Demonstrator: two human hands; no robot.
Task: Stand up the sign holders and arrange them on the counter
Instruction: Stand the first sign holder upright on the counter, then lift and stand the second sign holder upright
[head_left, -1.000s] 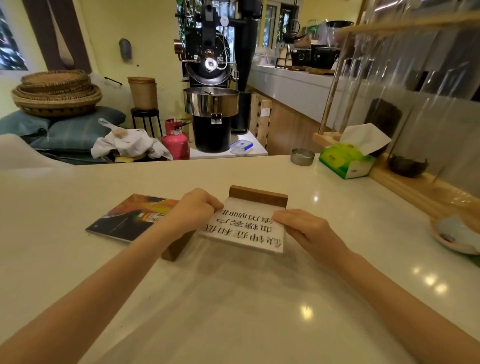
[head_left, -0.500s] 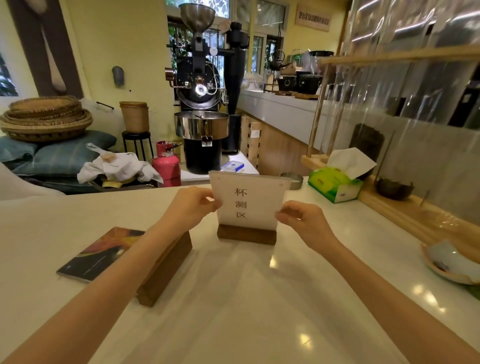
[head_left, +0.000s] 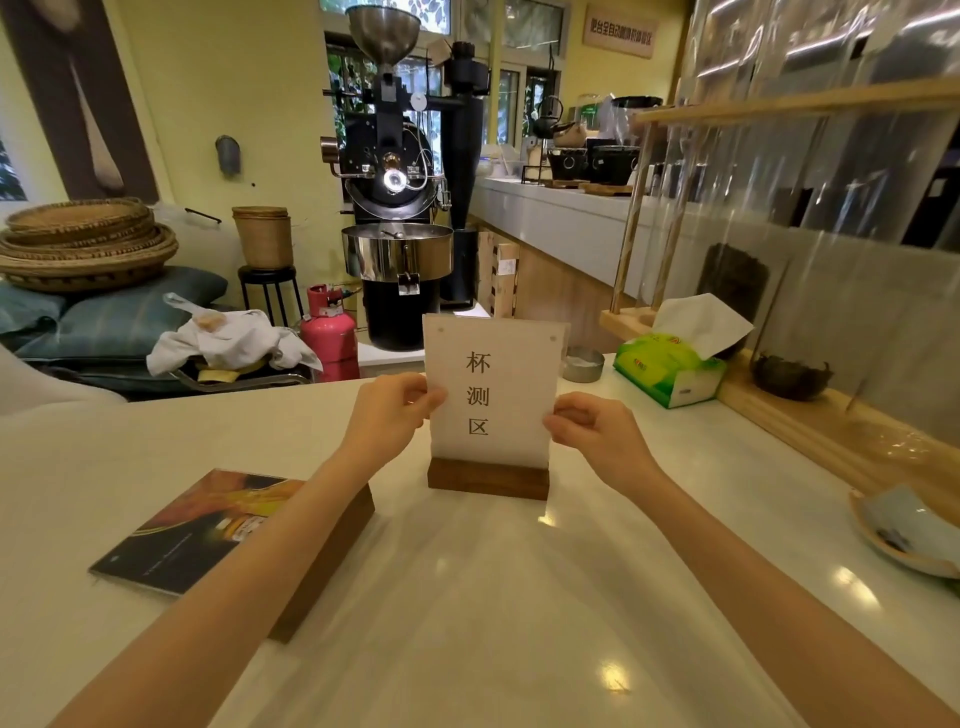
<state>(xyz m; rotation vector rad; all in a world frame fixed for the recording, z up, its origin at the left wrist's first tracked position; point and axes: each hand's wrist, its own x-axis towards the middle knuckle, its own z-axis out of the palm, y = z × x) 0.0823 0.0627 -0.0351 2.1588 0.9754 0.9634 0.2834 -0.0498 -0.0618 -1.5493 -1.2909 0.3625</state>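
A sign holder (head_left: 491, 395) stands upright on the white counter (head_left: 519, 597): a clear panel with a white card of three printed characters, set in a dark wooden base. My left hand (head_left: 387, 415) pinches the panel's left edge and my right hand (head_left: 597, 431) pinches its right edge. A second sign holder (head_left: 332, 551) lies flat to the left, its wooden base partly hidden under my left forearm and its printed panel facing up.
A green tissue box (head_left: 670, 371) and a small metal tin (head_left: 583, 364) sit behind the sign. A wooden rack base (head_left: 831, 426) runs along the right edge, with a ceramic dish (head_left: 909, 530) near it. Beyond the counter stands a black coffee roaster (head_left: 397, 218).
The sign holder went from lying flat to standing on its wooden base, still held by both hands. It now sits slightly farther from me, and the view has tilted upward.
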